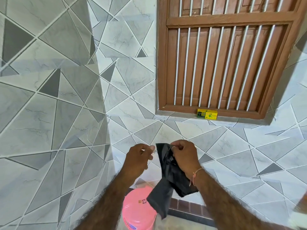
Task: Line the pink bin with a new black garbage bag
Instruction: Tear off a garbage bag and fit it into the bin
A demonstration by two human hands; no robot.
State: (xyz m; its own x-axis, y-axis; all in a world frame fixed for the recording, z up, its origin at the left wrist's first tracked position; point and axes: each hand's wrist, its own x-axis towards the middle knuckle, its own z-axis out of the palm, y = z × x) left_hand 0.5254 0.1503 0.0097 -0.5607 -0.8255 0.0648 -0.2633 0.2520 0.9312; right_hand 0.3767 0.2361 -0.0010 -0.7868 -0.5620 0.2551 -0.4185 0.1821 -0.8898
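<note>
A folded black garbage bag hangs in front of me, pinched at its top edge by my right hand. My left hand is just left of the bag's top corner, thumb and fingers pinched together, apparently on something thin; whether it touches the bag I cannot tell. Below, on the floor, stands the pink bin with its pink lid on and a small label on top. The bag's lower end dangles over the bin's right side and hides part of it.
Grey geometric tiled walls meet in a corner just behind the bin. A brown wooden window with white bars is at upper right, with a small yellow-green box on its sill. A dark brick skirting runs along the floor.
</note>
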